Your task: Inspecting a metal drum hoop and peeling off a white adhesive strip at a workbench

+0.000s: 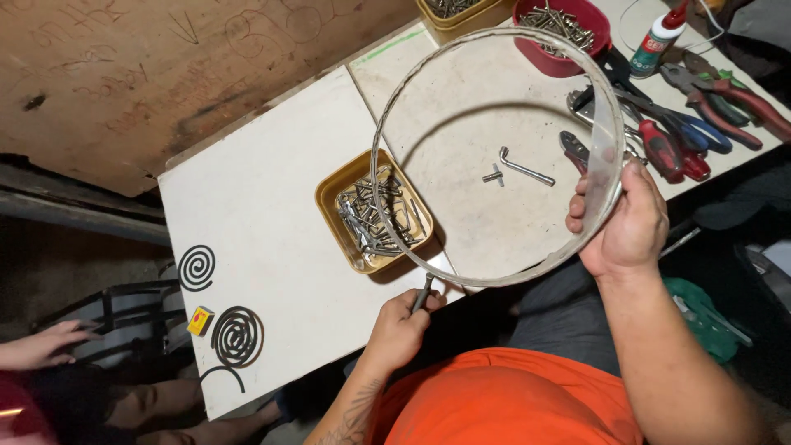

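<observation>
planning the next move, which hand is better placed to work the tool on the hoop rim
Left, likely: the left hand grips the small metal tool at the lower rim of the hoop; the right hand is busy holding its other side.

Hidden and cropped parts, seen from above.
Red bowl (563, 33) and upper yellow tray (451, 11) cut by top edge; tool tip hidden within left hand (401, 323); pliers (725, 95) overlap, count unclear.

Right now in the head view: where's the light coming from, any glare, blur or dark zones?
Head view: light falls from above, so the hoop casts a curved shadow on the white board. Mild sheen on the hoop's clear wall near the right hand. Left hand and yellow tray are sharp. Floor at left and lower right is dark and hard to read; edges look slightly wide-angle stretched.
</observation>
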